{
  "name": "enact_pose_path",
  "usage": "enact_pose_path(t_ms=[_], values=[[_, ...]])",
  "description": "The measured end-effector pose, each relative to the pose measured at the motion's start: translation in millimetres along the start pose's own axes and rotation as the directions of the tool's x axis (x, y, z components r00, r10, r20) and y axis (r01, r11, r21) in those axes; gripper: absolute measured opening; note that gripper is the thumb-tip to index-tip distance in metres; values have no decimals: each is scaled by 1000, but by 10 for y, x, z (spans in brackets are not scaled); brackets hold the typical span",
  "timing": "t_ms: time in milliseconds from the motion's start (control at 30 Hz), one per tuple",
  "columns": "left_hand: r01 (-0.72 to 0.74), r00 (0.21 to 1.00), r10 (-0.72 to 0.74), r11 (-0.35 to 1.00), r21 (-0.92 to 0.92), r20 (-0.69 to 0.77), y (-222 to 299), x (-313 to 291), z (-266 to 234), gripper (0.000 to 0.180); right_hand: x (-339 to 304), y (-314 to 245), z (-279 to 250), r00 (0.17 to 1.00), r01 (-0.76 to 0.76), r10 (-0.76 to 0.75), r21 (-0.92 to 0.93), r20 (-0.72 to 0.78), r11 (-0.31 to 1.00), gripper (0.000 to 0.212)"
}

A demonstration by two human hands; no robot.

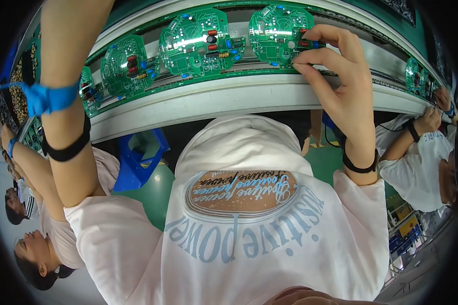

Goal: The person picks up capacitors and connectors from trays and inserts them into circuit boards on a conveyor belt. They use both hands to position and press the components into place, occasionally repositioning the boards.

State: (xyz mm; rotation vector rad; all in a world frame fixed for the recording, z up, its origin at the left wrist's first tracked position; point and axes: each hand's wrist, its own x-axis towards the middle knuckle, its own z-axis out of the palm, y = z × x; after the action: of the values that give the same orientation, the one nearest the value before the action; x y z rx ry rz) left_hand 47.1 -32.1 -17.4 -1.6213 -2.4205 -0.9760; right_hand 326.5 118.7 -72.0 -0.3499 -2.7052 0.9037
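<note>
My right hand is over a green circuit board on the rail track. Thumb and a finger are pinched together at the board's lower right edge; whatever is between the tips is too small to name. Another fingertip rests close to a red component on that board. My left forearm, with a blue wrist strap and a black band, reaches up past the top edge, so the left hand is out of the picture. Just left of the worked board sits another circuit board with red, blue and black components.
A pale metal rail runs across in front of me. More boards stand along the track, one to the left and one at the far right. A blue stool is below the rail. Co-workers sit at both sides.
</note>
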Motion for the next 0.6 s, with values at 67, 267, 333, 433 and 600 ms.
enact_pose_path(t_ms=[67, 267, 333, 433, 600], values=[[33, 999, -33, 990, -133, 6, 5, -83, -19, 15, -6, 9, 0, 1000, 3, -3, -12, -12, 1000, 18], [169, 983, -124, 897, -409, 135, 63, -540, -93, 19, -10, -30, -1, 1000, 5, -6, -67, -12, 998, 17], [205, 974, -133, 857, -473, 181, 74, -651, -42, 20, -4, -36, -9, 999, 26, -29, -131, -20, 991, 16], [232, 965, -127, 826, -514, 231, 122, -783, -62, 20, 27, -78, -39, 999, 41, -39, -158, 14, 987, 15], [478, 874, -256, 606, -636, 413, 322, -919, 19, 22, 79, -74, -58, 983, 183, -172, -224, 66, 957, 14]])
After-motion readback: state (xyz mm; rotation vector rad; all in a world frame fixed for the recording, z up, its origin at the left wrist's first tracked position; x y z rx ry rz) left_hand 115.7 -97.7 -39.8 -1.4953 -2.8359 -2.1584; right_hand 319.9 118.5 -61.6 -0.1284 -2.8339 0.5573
